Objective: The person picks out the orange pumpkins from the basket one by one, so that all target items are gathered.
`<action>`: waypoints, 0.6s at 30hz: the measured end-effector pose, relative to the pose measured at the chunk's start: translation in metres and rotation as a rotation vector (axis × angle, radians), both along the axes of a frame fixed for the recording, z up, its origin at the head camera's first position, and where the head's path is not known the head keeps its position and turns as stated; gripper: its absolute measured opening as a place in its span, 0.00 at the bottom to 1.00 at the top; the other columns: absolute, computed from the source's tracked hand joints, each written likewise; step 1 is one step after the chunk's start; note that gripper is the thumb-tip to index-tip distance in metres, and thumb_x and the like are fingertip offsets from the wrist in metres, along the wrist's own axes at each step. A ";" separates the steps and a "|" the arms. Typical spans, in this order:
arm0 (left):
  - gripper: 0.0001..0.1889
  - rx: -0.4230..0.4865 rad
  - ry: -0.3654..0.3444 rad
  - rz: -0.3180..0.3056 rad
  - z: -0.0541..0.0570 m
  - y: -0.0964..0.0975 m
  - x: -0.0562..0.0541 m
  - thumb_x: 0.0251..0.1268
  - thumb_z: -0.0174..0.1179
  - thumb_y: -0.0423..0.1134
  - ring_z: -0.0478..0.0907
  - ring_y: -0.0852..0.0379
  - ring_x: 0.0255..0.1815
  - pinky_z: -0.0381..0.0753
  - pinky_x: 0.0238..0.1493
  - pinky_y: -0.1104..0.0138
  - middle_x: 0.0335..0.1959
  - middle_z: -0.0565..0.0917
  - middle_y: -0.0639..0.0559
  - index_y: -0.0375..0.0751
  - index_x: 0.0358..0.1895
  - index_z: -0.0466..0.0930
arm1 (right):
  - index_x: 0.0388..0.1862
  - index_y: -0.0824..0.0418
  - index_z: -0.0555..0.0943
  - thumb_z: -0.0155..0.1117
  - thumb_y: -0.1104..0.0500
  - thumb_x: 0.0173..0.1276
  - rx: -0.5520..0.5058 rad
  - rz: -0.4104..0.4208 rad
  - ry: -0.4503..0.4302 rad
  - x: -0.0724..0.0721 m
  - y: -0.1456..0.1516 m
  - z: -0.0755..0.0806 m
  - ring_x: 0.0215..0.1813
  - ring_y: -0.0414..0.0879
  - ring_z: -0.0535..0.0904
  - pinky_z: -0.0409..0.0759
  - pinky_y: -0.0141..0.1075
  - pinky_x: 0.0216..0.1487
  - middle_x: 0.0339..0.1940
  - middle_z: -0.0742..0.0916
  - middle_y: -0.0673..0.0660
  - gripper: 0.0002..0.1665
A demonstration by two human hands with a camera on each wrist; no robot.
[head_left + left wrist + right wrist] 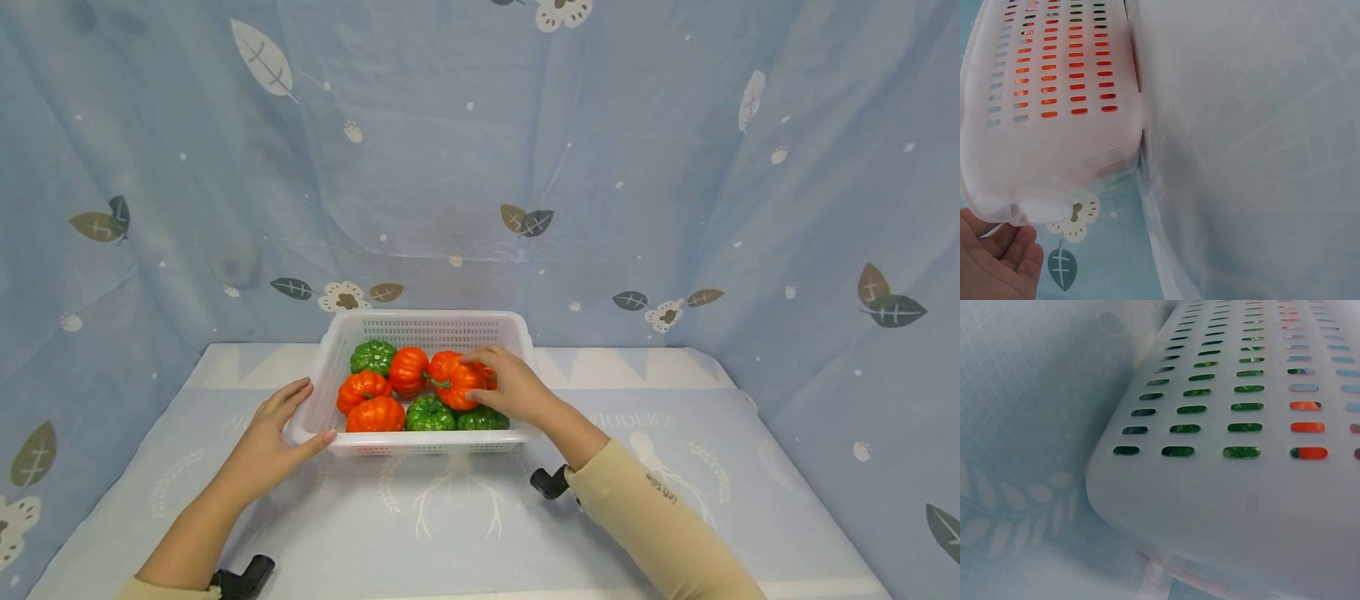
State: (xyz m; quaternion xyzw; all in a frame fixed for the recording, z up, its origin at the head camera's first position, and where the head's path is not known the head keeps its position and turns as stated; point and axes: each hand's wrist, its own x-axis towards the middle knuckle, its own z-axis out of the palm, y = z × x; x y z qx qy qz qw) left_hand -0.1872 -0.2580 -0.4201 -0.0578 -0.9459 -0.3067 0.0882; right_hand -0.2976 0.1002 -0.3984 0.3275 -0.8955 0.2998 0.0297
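Note:
A white slatted plastic basket (420,440) stands on the table with several ribbed orange and green pumpkins in it. My left hand (262,450) holds its front left corner, fingers along the left rim and thumb over the front rim. In the left wrist view the bent fingers (1013,247) meet the basket's rim (1022,220). Inside the basket at the right, my right hand (513,387) grips an orange pumpkin (448,375) between fingers and thumb, its green stem facing left. The right wrist view shows only the basket's slatted side (1210,487), with the hand hidden.
Around the gripped pumpkin lie a green pumpkin (431,414) in front and another orange pumpkin (408,372) to the left. A pale patterned cloth (360,533) covers the table. Blue printed curtains (420,167) hang behind the basket and at both sides.

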 end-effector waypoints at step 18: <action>0.51 0.010 -0.003 0.007 -0.001 -0.001 -0.002 0.60 0.67 0.61 0.55 0.28 0.73 0.65 0.57 0.27 0.77 0.56 0.36 0.31 0.77 0.57 | 0.65 0.56 0.78 0.76 0.55 0.62 -0.221 -0.070 0.024 0.023 0.026 0.016 0.59 0.51 0.79 0.84 0.39 0.54 0.62 0.78 0.53 0.31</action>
